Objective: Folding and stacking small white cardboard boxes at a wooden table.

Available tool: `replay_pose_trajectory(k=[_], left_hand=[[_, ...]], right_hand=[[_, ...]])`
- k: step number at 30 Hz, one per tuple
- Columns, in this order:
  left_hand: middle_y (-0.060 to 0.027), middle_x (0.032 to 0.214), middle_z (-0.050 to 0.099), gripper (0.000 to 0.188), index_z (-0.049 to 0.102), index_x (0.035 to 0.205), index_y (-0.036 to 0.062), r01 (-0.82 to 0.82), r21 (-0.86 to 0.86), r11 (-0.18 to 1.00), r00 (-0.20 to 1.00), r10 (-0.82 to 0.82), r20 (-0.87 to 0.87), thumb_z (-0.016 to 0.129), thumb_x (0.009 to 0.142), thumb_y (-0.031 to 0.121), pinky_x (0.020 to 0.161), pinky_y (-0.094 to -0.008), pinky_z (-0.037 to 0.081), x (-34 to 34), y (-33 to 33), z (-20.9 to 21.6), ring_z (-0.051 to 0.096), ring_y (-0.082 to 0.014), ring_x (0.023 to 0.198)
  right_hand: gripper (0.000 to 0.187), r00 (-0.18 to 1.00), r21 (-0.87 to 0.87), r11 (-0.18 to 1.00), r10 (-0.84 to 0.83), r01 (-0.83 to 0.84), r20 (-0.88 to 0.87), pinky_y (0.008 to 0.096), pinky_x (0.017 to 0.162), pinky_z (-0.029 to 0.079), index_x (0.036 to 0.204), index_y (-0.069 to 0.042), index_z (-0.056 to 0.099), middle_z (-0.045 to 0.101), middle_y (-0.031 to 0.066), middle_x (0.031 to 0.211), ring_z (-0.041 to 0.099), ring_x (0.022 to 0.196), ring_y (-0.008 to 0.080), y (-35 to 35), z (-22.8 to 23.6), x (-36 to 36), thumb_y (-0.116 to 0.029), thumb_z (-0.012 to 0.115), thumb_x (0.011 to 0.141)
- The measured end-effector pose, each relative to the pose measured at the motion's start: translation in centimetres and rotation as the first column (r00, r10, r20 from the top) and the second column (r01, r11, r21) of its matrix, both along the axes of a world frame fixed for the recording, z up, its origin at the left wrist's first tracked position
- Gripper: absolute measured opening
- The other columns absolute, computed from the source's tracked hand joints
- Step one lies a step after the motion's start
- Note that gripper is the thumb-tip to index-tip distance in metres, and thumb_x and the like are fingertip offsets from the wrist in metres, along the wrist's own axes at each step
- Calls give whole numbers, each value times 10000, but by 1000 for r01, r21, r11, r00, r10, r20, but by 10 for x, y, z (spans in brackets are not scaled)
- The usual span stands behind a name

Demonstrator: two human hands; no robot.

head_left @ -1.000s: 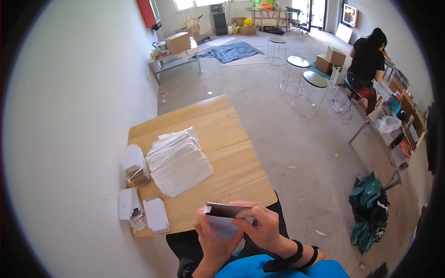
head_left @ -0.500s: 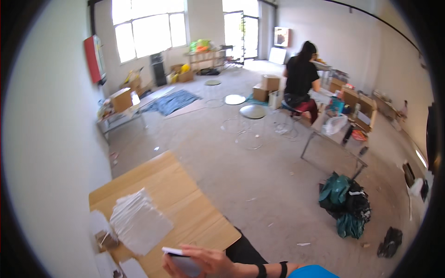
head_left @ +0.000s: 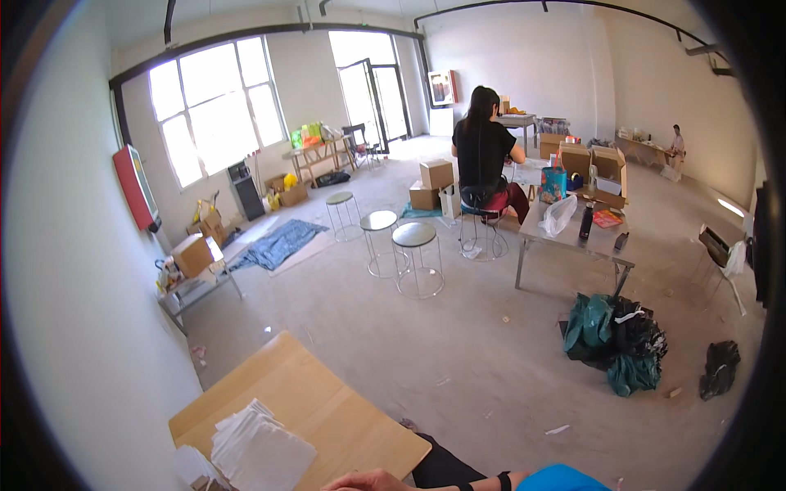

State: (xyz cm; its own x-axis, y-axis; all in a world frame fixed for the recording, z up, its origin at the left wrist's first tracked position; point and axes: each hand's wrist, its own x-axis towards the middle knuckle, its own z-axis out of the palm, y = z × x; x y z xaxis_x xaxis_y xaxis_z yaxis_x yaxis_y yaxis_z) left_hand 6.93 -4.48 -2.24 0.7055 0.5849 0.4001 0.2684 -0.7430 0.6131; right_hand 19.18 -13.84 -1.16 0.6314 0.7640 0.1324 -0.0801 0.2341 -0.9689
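Observation:
My right hand (head_left: 367, 481) shows only as its upper side at the lower edge, over the near part of the wooden table (head_left: 327, 401). Its fingers are cut off by the edge, so I cannot see what they hold. A dark band circles the wrist, and a blue sleeve covers the upper arm. To the left of this hand lies a fanned stack of white sheets (head_left: 266, 454) on the table. My left hand is out of sight.
Small white items stand at the table's left edge by the wall. Beyond are round stools (head_left: 415, 236), a metal table (head_left: 573, 237) with a bottle and bags, and green and black garbage bags (head_left: 622, 348). A person (head_left: 485, 155) in black sits facing away.
The view has tilted up, so the table sits lower in the picture. My right hand, earlier seen with a flat white-and-dark object, has dropped mostly below the edge; that object is out of sight.

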Motion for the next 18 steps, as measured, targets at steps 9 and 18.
replay_pose_trajectory(k=[9,18], left_hand=[[-285,1303,366,942,173,1426,10,158,113,981,984,-147,-103,771,725,209,915,-517,422,-8,-2,16,426,-474,1125],[-298,1260,444,818,267,1391,-13,331,421,845,913,-174,-368,725,751,212,943,-508,407,6,1,-39,445,-478,1126]], right_hand=[[334,998,9,998,62,-62,19,311,840,494,1209,-4,583,667,92,1094,602,984,165,-1,2,5,-188,598,930],[276,973,-179,962,-184,207,137,346,772,530,1025,13,656,706,168,921,685,853,253,-33,31,2,-198,663,847]])
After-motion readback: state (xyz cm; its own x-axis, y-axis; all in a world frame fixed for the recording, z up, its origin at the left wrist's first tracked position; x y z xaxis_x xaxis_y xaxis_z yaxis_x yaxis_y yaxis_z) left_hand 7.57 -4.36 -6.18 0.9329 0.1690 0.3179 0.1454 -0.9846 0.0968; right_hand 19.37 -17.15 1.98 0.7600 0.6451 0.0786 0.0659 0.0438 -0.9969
